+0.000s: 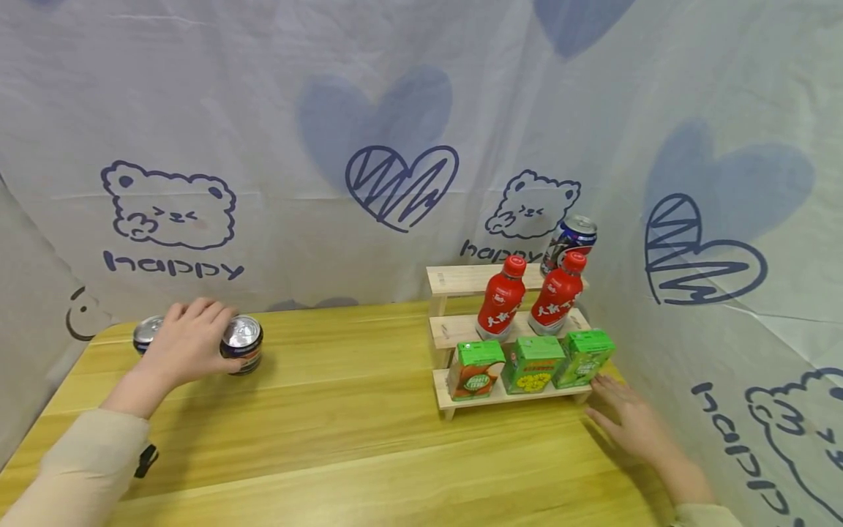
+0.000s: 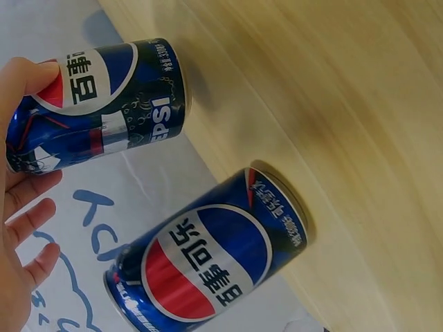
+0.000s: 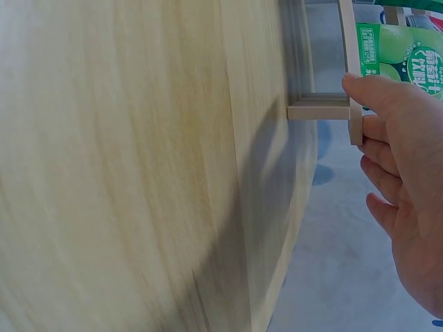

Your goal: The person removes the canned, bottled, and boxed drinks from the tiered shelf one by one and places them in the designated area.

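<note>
My left hand (image 1: 187,340) is at the far left of the table, its thumb and fingers around the upper part of a dark blue Pepsi can (image 2: 104,104). A second Pepsi can (image 2: 208,252) stands upright close by, apart from the first and partly hidden behind the hand in the head view. On the right, my right hand (image 1: 628,421) holds the front right end of a tiered wooden display rack (image 1: 451,331). Its thumb lies on the bottom tier's edge, with the fingers behind it, beside a green juice box (image 3: 398,59).
Several juice boxes (image 1: 477,369) line the rack's bottom tier. Two red bottles (image 1: 500,301) occupy the middle tier, and a Pepsi can (image 1: 571,238) stands on top at the right. Printed cloth (image 1: 276,234) hangs behind and beside the table. A small black object (image 1: 146,461) lies near the left forearm.
</note>
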Demonstrator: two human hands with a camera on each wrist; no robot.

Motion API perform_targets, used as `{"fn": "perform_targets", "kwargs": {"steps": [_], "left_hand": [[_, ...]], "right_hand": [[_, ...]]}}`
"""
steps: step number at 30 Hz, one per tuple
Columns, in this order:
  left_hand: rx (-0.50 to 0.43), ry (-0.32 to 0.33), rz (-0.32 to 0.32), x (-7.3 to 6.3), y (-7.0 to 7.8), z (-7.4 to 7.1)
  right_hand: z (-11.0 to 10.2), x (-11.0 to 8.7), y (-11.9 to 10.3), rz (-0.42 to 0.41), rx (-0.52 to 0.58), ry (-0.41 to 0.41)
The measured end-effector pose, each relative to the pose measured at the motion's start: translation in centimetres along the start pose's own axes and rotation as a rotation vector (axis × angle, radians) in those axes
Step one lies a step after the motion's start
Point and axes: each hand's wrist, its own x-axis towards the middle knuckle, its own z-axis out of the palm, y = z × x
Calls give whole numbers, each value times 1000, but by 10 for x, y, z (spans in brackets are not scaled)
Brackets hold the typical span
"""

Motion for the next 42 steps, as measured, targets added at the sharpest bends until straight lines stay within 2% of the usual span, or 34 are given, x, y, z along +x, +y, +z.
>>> {"fn": "perform_targets", "kwargs": {"steps": [5,10,16,25,32,42], "left_hand": [[-7,-40,-4,-2,-4,1],[-37,-69,-14,-3,-7,-2],[-55,-137,-17,-2,-12,-8],[-88,-257,-48,6,-20,-14],[-151,-339,-109,15,-23,-14],[-229,-404,-138,26,-30,-14]], "right_hand": [[0,-1,-1,6,7,1],[2,-2,0,-25,4,48],[1,-1,-1,-29,6,63],[1,-1,-3,-42,9,84],[1,0,-1,-36,-4,80],[3,-1,-1,-25,25,73]]}}
